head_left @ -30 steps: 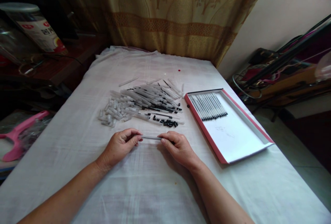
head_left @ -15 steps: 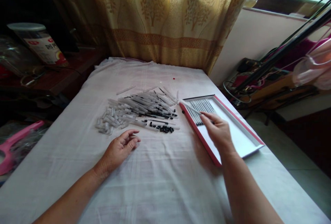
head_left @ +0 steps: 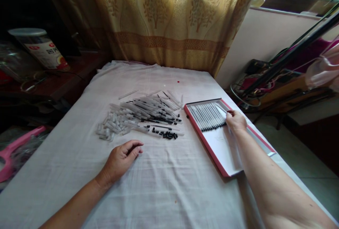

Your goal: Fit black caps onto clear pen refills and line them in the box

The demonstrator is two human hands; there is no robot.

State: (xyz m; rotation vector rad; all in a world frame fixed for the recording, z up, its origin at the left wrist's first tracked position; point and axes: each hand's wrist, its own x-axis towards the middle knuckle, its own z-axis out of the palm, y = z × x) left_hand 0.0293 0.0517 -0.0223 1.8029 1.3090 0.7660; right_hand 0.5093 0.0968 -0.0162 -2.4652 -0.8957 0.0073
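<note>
My right hand (head_left: 235,120) is stretched out over the red-edged white box lid (head_left: 233,153), its fingers pinched on a clear pen (head_left: 221,109) at the right end of a row of finished pens (head_left: 208,116) lying in the lid. My left hand (head_left: 120,158) rests on the white cloth (head_left: 159,186), fingers loosely curled, nothing in it. Beyond it lies a pile of clear pen barrels and black refills (head_left: 148,110), with clear caps (head_left: 111,126) to the left and small black tips (head_left: 169,135) at the front.
A patterned gold curtain (head_left: 169,20) hangs behind the table. A jar (head_left: 39,47) and dark clutter stand at the left, with a pink tool (head_left: 16,148) lower down. Black rods and cables (head_left: 286,59) crowd the right side by the wall.
One second ago both hands held a pen between them. My right hand has carried it right to the box lid and set it at the row's end; my left hand stayed on the cloth.
</note>
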